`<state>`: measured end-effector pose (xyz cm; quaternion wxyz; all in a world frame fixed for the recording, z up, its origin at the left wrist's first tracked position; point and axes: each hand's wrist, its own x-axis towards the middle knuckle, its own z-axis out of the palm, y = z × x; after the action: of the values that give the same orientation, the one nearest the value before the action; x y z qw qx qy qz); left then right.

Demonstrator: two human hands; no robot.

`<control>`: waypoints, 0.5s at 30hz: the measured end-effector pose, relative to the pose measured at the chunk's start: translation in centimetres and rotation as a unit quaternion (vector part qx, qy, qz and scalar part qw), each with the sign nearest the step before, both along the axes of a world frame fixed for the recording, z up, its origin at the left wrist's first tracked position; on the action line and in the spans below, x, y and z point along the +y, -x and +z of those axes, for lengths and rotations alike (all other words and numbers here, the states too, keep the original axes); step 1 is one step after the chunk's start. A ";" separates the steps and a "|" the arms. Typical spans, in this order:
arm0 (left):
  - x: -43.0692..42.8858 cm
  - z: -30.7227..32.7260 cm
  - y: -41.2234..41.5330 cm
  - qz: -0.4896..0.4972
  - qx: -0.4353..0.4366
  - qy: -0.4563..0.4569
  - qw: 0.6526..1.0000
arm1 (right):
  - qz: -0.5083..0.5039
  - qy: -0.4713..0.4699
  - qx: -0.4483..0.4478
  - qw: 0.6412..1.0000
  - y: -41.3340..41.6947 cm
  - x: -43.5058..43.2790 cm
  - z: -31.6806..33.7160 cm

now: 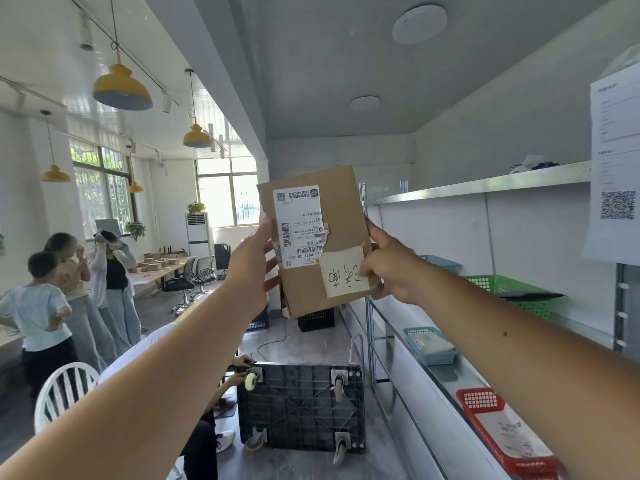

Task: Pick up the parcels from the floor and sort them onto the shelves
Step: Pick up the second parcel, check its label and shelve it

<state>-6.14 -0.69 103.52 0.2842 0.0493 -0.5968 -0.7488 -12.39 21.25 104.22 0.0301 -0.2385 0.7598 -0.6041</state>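
Overhead, cardboard parcel (317, 237) held up at arm's length in both hands, well clear of the floor, tilted slightly with its top leaning left. Left hand (251, 265) clamped on the parcel's left edge, thumb on the front face, fingers wrapped behind. Right hand (389, 268) clamped on the lower right edge, thumb pressing the handwritten paper note (344, 271) taped at the lower right corner. Printed shipping label (301, 226) on the front face, torn along its right side, text upside down. Lower left corner of the parcel crushed and ragged. Metal shelving (478, 185) along the right, near the parcel's right edge but apart from it; top shelf long and mostly bare. Middle level holding a green basket (498, 284); lower level holding a blue basket (431, 344) and a red basket (485, 403). Upturned black trolley (301, 407), wheels up, on the floor below the parcel, narrowing the aisle beside the shelving. Printed sheet (613, 174) hanging at far right
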 end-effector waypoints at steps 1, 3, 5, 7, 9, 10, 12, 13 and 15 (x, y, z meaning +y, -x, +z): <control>-0.1 0.0 0.1 -0.005 -0.004 0.005 1.000 | 0.006 -0.005 0.003 1.000 0.1 0.1 0.0; -0.1 -0.1 0.4 -0.009 -0.013 0.014 1.000 | 0.017 -0.009 0.015 1.000 0.0 0.0 0.0; 0.0 -0.1 0.5 -0.013 -0.015 0.021 1.000 | 0.021 -0.002 0.041 0.999 0.2 -0.2 -0.1; -0.1 0.0 0.6 -0.017 -0.022 0.029 0.999 | 0.009 0.012 0.068 0.998 0.7 -0.2 -0.1; -0.3 0.4 0.6 -0.021 -0.036 0.017 0.999 | -0.012 0.032 0.098 0.995 1.2 0.0 -0.2; -0.5 0.6 0.5 -0.025 -0.038 -0.005 0.999 | -0.023 0.043 0.109 0.993 1.5 0.1 -0.3; -1.2 0.9 0.4 -0.049 -0.032 -0.090 0.994 | -0.039 0.069 0.125 0.989 1.8 0.4 -0.4; -1.5 1.1 0.3 -0.070 -0.023 -0.139 0.988 | -0.045 0.086 0.130 0.987 2.0 0.6 -0.4; -1.9 1.0 -0.1 -0.118 -0.001 -0.209 0.971 | -0.053 0.119 0.130 0.983 2.2 0.6 -0.5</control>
<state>-6.07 -2.63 104.55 0.1764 0.0375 -0.4293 -0.8849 -14.63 21.88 103.73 -0.1291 -0.2761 0.6916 -0.6549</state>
